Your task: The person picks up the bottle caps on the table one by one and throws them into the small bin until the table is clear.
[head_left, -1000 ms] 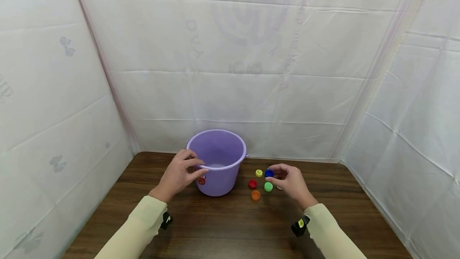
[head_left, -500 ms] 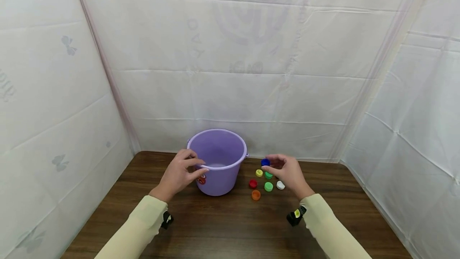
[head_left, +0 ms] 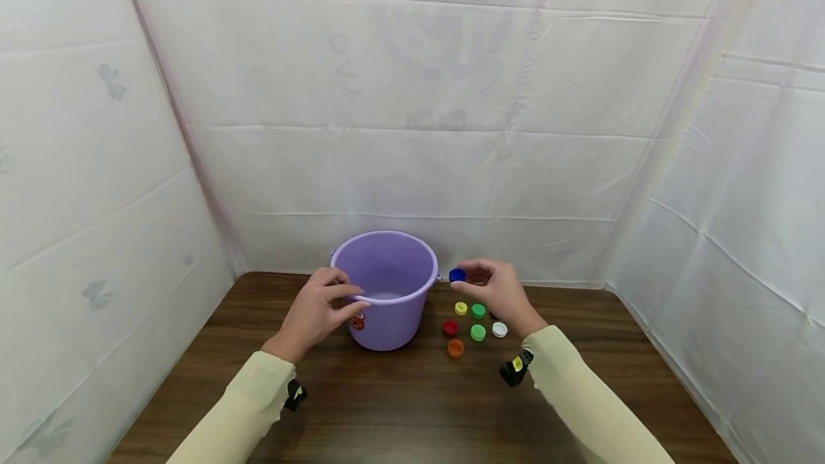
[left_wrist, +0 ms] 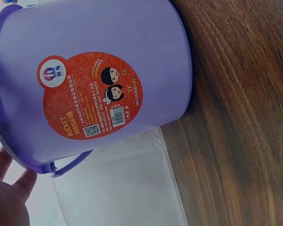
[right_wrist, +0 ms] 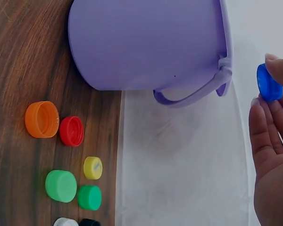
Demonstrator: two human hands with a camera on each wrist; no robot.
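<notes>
A purple bucket (head_left: 387, 321) stands upright at the back of the table, a red label (left_wrist: 92, 96) on its side. My left hand (head_left: 312, 313) pinches the near left part of its rim, thumb outside and fingers over the edge. Between the thumb and fingertips of my right hand (head_left: 499, 291) is a blue bottle cap (right_wrist: 269, 83), held above the table just right of the bucket. Below that hand lie loose caps: yellow (head_left: 460, 308), red (head_left: 450, 329), orange (head_left: 455, 348), dark green (head_left: 478, 311), light green (head_left: 478, 333) and white (head_left: 499, 329).
A black cap (right_wrist: 90, 222) lies beside the white one, partly cut off in the right wrist view. The bucket's handle (right_wrist: 193, 96) hangs down at its side. White cloth walls (head_left: 412, 163) enclose the wooden table (head_left: 399, 407) at the back and both sides.
My right hand has lifted the blue cap off the table and carried it up and left toward the bucket, uncovering the green and white caps. My left hand stays at the rim.
</notes>
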